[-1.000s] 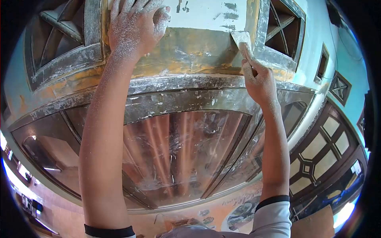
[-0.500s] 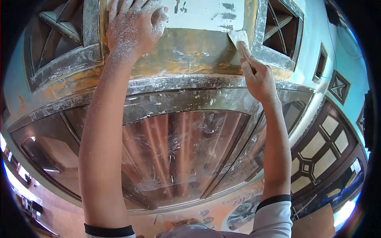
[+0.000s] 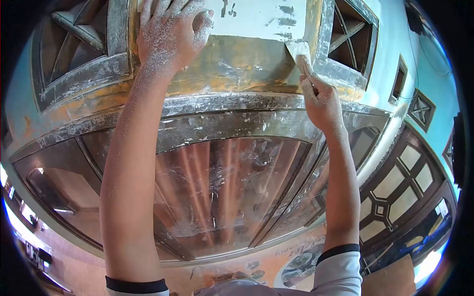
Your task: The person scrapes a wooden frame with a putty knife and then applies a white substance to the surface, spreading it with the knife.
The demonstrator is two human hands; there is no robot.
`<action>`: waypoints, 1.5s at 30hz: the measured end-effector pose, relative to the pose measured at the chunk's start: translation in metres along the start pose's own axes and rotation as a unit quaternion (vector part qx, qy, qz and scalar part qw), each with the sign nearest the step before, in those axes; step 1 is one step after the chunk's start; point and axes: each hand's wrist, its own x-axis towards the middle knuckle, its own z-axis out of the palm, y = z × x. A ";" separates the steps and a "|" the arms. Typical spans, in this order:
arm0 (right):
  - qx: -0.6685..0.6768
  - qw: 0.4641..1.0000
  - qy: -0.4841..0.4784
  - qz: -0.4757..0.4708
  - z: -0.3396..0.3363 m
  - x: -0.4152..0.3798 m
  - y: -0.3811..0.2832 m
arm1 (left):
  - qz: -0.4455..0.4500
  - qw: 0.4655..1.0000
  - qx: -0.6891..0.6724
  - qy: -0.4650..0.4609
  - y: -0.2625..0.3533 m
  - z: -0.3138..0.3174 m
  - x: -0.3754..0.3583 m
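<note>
Upper centre: wall panel (image 3: 242,64), rough, matt, paint-flecked. Centre: window panes (image 3: 222,192), glossy, smeared. Lower right: shirt sleeve (image 3: 338,271), soft cloth.

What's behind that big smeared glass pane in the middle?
Behind the glass pane are what look like reddish curtains, hanging in folds. Whatever lies beyond them is covered, so I can't tell what's there.

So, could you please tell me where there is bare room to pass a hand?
Between the left hand and right hand, over the stained band, bordered by the white patch above and speckled rail below. Also between the forearms, before the glass. It is crowded around the scraper, close beside the window frame.
</note>
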 end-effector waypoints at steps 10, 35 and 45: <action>0.058 0.993 0.099 -0.026 0.035 -0.015 -0.017 | 0.001 1.000 0.002 0.001 -0.001 0.001 0.000; 0.013 0.996 0.083 -0.007 0.050 -0.024 -0.047 | 0.007 1.000 -0.004 0.018 -0.002 0.000 0.000; -0.022 0.995 0.085 -0.044 0.054 -0.029 -0.059 | 0.001 1.000 -0.016 0.013 -0.003 -0.002 0.000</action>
